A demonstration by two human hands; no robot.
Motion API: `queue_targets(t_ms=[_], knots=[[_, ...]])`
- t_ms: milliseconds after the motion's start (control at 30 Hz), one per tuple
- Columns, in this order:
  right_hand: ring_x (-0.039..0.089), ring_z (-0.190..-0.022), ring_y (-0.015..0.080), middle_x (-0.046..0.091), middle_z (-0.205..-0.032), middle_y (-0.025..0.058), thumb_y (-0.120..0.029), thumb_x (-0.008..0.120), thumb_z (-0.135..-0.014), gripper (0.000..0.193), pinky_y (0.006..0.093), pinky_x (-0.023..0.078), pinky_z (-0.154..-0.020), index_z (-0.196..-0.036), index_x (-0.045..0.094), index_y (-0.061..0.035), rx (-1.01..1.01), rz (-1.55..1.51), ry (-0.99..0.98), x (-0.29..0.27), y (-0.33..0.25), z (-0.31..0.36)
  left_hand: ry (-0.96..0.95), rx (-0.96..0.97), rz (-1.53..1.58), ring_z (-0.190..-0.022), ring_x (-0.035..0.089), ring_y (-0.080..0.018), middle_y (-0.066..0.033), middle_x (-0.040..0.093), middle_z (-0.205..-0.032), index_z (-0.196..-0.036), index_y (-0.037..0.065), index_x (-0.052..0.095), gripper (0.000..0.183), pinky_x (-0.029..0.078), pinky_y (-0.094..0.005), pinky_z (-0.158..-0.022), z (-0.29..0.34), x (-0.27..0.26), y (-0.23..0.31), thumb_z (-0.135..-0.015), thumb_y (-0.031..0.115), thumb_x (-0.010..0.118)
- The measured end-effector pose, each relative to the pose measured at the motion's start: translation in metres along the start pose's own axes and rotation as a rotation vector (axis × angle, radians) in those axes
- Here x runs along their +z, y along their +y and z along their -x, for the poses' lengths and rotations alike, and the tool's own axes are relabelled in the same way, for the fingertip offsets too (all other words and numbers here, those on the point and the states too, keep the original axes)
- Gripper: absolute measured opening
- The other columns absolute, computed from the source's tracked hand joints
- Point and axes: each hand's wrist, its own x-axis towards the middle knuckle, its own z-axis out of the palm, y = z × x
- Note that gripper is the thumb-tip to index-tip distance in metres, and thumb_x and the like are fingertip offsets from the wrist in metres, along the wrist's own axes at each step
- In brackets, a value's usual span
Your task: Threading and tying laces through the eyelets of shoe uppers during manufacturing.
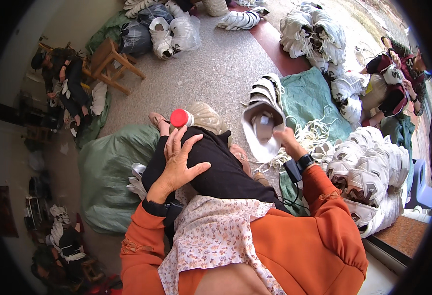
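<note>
You're sitting on the floor (216, 64) with your legs stretched out in black trousers (216, 162), and your left hand (179, 162) lies flat on your knee, fingers spread apart, its grip clamped on nothing. Just past that hand's fingertips there's a clear plastic bottle (203, 117) with a red cap (179, 118), lying on its side against your leg.

Your right hand (287, 142) is up and to the right of the bottle, its grip closed on the edge of a white shoe upper (261, 129). The upper hangs open toward you, so you can see its grey-brown lining. A black watch sits on that wrist.

Right of the bottle and behind the upper in your hand, a row of more white uppers (267, 88) stands stacked on edge. Below your right hand a tangle of white cord (310, 135) lies on a green sack (314, 98) spread on the floor. Further right of that, a big heap of finished white uppers (373, 167) sits pressed up against your right sleeve.

Left of the bottle there's a stuffed pale green bag (108, 182) touching your left leg. Up and left of the bottle stands a small wooden stool (112, 61), with bagged bundles (162, 27) beyond it. Another person (395, 83) sits well to the right of the bottle, near another pile of uppers.
</note>
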Motion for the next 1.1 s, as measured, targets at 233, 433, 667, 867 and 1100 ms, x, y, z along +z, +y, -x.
queue_targets(t_ms=[233,433,667,867,1100], knots=[[0.063,-0.084,0.0415,0.065,-0.088,0.0261,-0.007,0.048,-0.078,0.025,0.0487,0.048,-0.073,-0.098,0.062,0.0,-0.275,0.809,-0.017,0.029,0.042,-0.048,-0.027,-0.016,0.001,-0.139,0.011,-0.037,-0.0165,0.021,-0.149,-0.134,0.017,0.047,0.073,0.012,-0.0491,-0.113,-0.002,-0.002,0.005,-0.074,0.053,0.069],[0.06,-0.085,0.0462,0.063,-0.087,0.0276,-0.006,0.042,-0.081,0.021,0.0549,0.045,-0.072,-0.101,0.049,-0.0021,-0.328,1.023,0.112,0.028,0.033,-0.086,-0.029,-0.037,0.06,-0.138,0.012,-0.0388,-0.0171,0.021,-0.148,-0.134,0.019,0.047,0.072,0.011,-0.0515,-0.111,-0.004,-0.002,0.006,-0.075,0.053,0.07],[0.062,-0.083,0.0449,0.064,-0.086,0.0261,-0.007,0.048,-0.08,0.024,0.0522,0.047,-0.075,-0.103,0.046,0.0014,-0.222,0.943,0.41,0.032,0.061,-0.119,-0.035,-0.028,0.041,-0.137,0.015,-0.0385,-0.018,0.024,-0.147,-0.132,0.015,0.049,0.072,0.013,-0.051,-0.111,-0.006,-0.002,0.006,-0.073,0.05,0.072],[0.059,-0.08,0.0447,0.061,-0.081,0.0264,-0.005,0.055,-0.077,0.019,0.0493,0.046,-0.072,-0.095,0.05,0.0015,-0.397,0.574,0.478,0.042,0.086,-0.138,-0.033,-0.036,0.028,-0.138,0.013,-0.0389,-0.0176,0.025,-0.146,-0.132,0.017,0.05,0.071,0.013,-0.0509,-0.111,-0.008,-0.003,0.005,-0.074,0.051,0.071],[0.06,-0.093,0.0447,0.061,-0.096,0.0308,-0.005,0.049,-0.083,0.027,0.0505,0.044,-0.078,-0.109,0.046,0.0016,-0.036,0.472,0.596,0.066,0.096,-0.158,-0.034,-0.041,0.043,-0.138,0.01,-0.0373,-0.0159,0.021,-0.148,-0.134,0.02,0.048,0.07,0.009,-0.0506,-0.112,-0.006,0.002,0.002,-0.076,0.054,0.069]])
